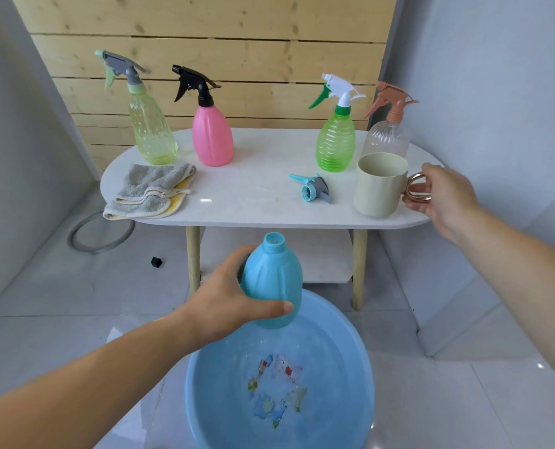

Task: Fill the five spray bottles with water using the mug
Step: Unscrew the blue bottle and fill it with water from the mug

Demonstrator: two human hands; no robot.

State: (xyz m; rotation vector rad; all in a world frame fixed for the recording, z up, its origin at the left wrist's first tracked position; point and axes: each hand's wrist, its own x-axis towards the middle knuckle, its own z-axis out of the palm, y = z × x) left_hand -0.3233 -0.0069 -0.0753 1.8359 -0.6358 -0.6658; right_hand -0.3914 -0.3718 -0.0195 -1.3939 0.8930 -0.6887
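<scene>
Left hand [234,306] wrapped round blue bottle [272,280], uncapped, upright over basin [204,384] of water. Thin plastic, likely light, squeezable; hold mid-body, not hard. Right hand [444,199] at counter [253,202] edge, fingers closing on mug [379,186] ring handle; looks rigid, heavier once filled.

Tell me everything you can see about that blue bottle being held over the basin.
The blue bottle is opaque light blue, plastic by the look of it, with moulded ridges down its sides and a threaded neck. Its spray head is off, so the mouth is open. It stands roughly upright, off the floor, above the far rim of the blue basin. The left hand grips its lower body, thumb across the front. Whether it holds any water cannot be told.
</scene>
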